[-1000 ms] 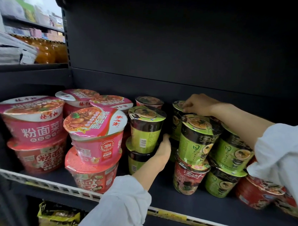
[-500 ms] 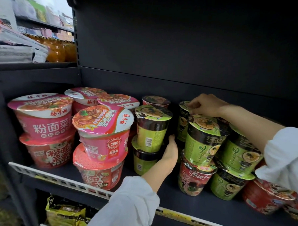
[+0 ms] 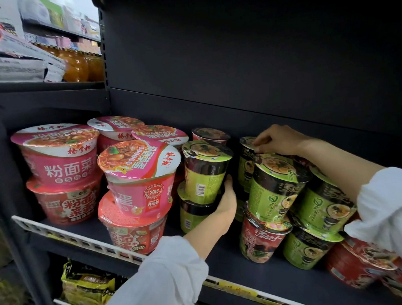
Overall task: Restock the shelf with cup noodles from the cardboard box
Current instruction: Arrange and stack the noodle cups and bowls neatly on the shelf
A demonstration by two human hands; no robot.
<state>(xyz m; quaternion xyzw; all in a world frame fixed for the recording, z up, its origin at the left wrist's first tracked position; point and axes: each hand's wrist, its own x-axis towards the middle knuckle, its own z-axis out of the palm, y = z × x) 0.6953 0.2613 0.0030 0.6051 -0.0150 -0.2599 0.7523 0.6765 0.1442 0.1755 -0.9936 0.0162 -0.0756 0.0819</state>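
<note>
Two green cup noodles sit stacked mid-shelf, and the left hand point(image 3: 227, 204) cups that stack's right side where the upper green cup point(image 3: 206, 172) meets the lower green cup point(image 3: 193, 212), palm wrapped against both. Further back, the right hand point(image 3: 279, 139) pinches the lid rim of a rear green cup point(image 3: 247, 164) between fingertips. Pink noodle bowls point(image 3: 137, 177) crowd the left of the dark shelf point(image 3: 221, 254); more green cups point(image 3: 276, 188) lean at right.
</note>
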